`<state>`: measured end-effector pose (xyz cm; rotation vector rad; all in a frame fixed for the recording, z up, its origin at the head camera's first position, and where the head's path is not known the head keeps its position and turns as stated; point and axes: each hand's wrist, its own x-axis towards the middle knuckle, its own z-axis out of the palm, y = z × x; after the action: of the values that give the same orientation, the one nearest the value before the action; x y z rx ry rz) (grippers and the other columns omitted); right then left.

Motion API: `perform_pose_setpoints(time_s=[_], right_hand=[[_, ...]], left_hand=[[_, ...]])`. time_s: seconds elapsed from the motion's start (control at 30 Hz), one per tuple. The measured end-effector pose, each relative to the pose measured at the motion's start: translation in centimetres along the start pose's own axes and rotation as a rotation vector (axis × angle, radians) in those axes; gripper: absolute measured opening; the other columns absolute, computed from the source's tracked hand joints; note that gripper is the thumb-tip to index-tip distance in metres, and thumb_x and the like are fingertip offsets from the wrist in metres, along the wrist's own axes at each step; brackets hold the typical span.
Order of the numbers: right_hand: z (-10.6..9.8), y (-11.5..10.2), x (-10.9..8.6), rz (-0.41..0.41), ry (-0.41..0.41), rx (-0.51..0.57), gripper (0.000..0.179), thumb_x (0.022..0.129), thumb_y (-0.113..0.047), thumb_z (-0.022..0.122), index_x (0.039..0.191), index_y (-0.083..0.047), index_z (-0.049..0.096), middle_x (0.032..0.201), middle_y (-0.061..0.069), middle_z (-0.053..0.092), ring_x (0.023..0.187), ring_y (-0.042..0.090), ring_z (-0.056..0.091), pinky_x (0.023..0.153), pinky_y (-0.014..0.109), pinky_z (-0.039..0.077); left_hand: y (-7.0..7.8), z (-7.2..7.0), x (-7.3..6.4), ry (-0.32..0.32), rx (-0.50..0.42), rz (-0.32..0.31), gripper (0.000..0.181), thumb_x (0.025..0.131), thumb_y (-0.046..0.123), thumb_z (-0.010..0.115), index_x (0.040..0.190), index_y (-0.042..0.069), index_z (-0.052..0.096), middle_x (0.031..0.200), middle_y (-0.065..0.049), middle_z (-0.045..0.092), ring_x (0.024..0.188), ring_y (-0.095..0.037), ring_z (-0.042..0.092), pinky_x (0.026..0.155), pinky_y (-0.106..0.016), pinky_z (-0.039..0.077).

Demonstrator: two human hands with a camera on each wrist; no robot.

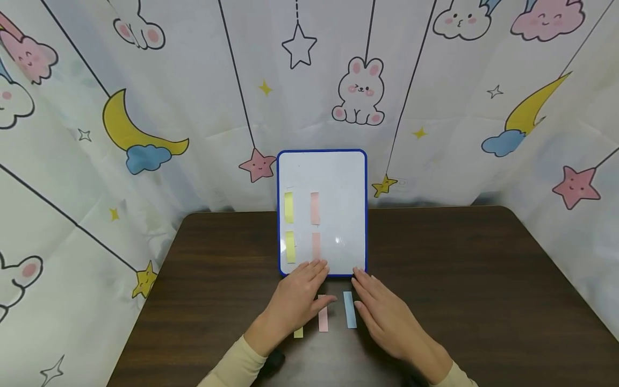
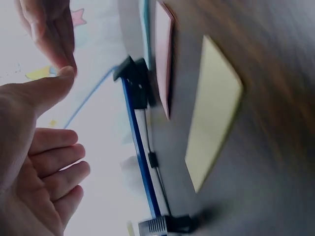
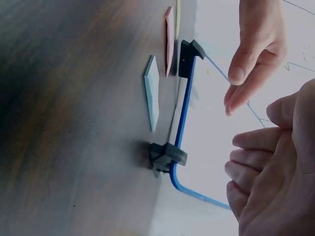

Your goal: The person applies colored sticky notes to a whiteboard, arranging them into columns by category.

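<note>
A blue-rimmed whiteboard (image 1: pixel 340 188) stands on the table in black clip feet (image 3: pixel 167 156). Two yellow paper strips, upper (image 1: pixel 288 208) and lower (image 1: pixel 290 247), are on its left part; an upper pink strip (image 1: pixel 315 208) and a lower pink strip (image 1: pixel 316 245) are beside them. My left hand (image 1: pixel 297 295), fingers extended and holding nothing, overlaps the board's bottom edge. My right hand (image 1: pixel 387 317) is empty, fingertips by the bottom right corner. Below the board lie a yellow sticky-note pad (image 2: pixel 214 113), partly hidden by my left hand in the head view, a pink pad (image 1: pixel 323 321) and a blue pad (image 1: pixel 350 310).
The dark wooden table (image 1: pixel 459 279) extends to both sides of the board. Behind it hangs a pale curtain (image 1: pixel 203 97) printed with stars, moons and rabbits. A thin dark cable (image 2: pixel 158 172) runs near the board's lower edge in the left wrist view.
</note>
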<state>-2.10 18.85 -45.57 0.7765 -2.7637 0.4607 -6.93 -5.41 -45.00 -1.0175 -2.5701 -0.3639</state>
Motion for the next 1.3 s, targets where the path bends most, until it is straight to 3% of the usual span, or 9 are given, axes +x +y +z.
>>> perform_pose_setpoints(time_s=[0.1, 0.27, 0.4, 0.77, 1.3], right_hand=[[0.0, 0.0, -0.3, 0.012, -0.02, -0.011, 0.047, 0.105, -0.027, 0.055, 0.146, -0.005, 0.055, 0.16, 0.005, 0.046, 0.147, 0.023, 0.046, 0.127, 0.018, 0.01], [0.0, 0.0, -0.9, 0.086, -0.11, 0.043, 0.046, 0.107, -0.033, 0.051, 0.146, -0.01, 0.057, 0.16, -0.001, 0.045, 0.147, 0.02, 0.044, 0.119, 0.043, 0.04], [-0.1, 0.1, -1.5, 0.109, -0.192, 0.095, 0.046, 0.109, -0.034, 0.047, 0.147, -0.01, 0.056, 0.16, -0.001, 0.046, 0.147, 0.024, 0.046, 0.117, 0.048, 0.043], [-0.3, -0.1, -2.4, 0.05, -0.358, 0.136, 0.049, 0.111, -0.038, 0.038, 0.145, -0.007, 0.057, 0.158, 0.004, 0.048, 0.144, 0.029, 0.048, 0.114, 0.053, 0.045], [-0.3, -0.5, -2.6, -0.046, -0.301, 0.094, 0.043, 0.11, -0.031, 0.044, 0.142, -0.007, 0.06, 0.15, 0.009, 0.057, 0.138, 0.027, 0.056, 0.109, 0.05, 0.051]], left_hand=[[0.6, -0.1, 0.0, -0.047, -0.01, 0.011, 0.061, 0.092, 0.049, 0.072, 0.134, 0.005, 0.067, 0.141, -0.009, 0.065, 0.131, -0.022, 0.062, 0.112, -0.037, 0.049], [1.6, 0.0, 0.2, -0.16, -0.034, 0.013, 0.059, 0.094, 0.051, 0.069, 0.134, 0.008, 0.067, 0.142, -0.006, 0.064, 0.134, -0.02, 0.06, 0.113, -0.035, 0.048], [2.3, 0.3, 0.3, -0.244, -0.048, 0.029, 0.055, 0.096, 0.049, 0.067, 0.132, 0.007, 0.068, 0.141, -0.006, 0.065, 0.134, -0.019, 0.06, 0.114, -0.035, 0.048], [3.4, 2.2, 0.7, -0.307, 0.003, 0.062, 0.05, 0.089, 0.053, 0.073, 0.12, 0.014, 0.075, 0.13, 0.0, 0.072, 0.126, -0.014, 0.065, 0.112, -0.03, 0.049], [3.6, 3.4, 0.9, -0.274, -0.007, 0.096, 0.048, 0.085, 0.049, 0.077, 0.116, 0.014, 0.074, 0.128, -0.001, 0.073, 0.124, -0.014, 0.066, 0.11, -0.033, 0.051]])
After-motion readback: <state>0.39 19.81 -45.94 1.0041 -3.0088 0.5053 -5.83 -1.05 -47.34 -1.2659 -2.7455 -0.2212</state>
